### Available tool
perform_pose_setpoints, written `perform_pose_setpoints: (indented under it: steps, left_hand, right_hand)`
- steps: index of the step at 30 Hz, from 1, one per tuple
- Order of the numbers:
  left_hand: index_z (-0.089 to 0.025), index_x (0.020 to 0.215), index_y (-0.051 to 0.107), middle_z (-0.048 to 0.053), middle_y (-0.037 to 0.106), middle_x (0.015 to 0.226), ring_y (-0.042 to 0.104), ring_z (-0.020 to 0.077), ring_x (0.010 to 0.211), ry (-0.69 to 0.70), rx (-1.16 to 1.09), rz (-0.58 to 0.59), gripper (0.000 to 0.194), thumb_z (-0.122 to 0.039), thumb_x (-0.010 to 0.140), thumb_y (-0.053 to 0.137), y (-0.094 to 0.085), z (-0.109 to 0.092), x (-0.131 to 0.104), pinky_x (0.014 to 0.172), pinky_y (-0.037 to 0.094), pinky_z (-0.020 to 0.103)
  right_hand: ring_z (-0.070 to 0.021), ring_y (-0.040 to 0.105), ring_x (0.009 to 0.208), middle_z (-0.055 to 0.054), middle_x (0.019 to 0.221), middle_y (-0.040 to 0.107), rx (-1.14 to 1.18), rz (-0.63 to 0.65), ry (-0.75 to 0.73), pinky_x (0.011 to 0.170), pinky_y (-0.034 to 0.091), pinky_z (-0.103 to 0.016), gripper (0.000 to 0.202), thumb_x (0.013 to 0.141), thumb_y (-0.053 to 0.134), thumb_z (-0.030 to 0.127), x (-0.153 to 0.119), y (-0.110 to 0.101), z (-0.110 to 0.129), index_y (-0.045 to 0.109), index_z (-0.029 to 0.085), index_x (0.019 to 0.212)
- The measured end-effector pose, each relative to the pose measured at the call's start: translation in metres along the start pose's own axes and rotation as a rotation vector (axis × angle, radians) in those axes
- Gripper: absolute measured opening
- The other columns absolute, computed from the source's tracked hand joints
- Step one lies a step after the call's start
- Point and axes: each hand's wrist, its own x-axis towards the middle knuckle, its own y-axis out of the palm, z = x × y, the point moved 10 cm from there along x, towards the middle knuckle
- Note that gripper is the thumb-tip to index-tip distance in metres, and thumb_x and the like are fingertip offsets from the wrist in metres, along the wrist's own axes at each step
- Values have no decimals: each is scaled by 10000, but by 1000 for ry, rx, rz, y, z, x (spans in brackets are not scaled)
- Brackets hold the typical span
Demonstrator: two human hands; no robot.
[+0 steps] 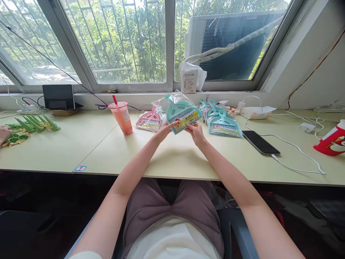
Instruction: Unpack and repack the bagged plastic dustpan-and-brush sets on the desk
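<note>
Between my two hands, above the table, I hold a teal mini dustpan and brush set in a clear plastic bag. A yellow label with printed characters runs across its lower part. My left hand is closed on the lower left corner, and my right hand pinches the lower right edge. On the table to the left lies a pink dustpan set, bagged too. Several more bagged sets, mostly teal, are piled to the right, with one teal dustpan set at the front.
A cup of pink drink with a red straw stands at left. A phone on a white cable lies at right, near a red cup. Green plastic pieces lie far left beside another person's hand. A tablet stands behind.
</note>
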Motion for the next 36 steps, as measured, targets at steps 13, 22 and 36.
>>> perform_pose_setpoints:
  steps: [13,22,36]
  left_hand:
    - [-227,1227,632,97,710,1240,634,336,1189,-63,256,-44,661,-398,631,861,-7,7,-3,981,502,471]
    - [-250,1332,618,181,677,1316,639,319,1233,-308,202,464,701,-454,709,869,43,31,-29,1055,464,517]
    - [-195,1247,613,87,724,1228,627,292,1260,35,-118,-233,610,-313,700,853,-6,13,-5,1114,469,457]
  right_hand:
    - [-212,699,1085,-24,1026,743,86,-146,-29,960,611,-379,222,759,735,323,7,-20,3,612,243,925]
    - [-215,671,1133,-26,1050,743,44,-228,-119,963,603,-379,186,750,736,283,4,-33,20,647,245,910]
    - [-226,692,1065,-36,1002,745,27,-201,-55,891,621,-378,232,723,762,338,-4,-15,5,618,239,874]
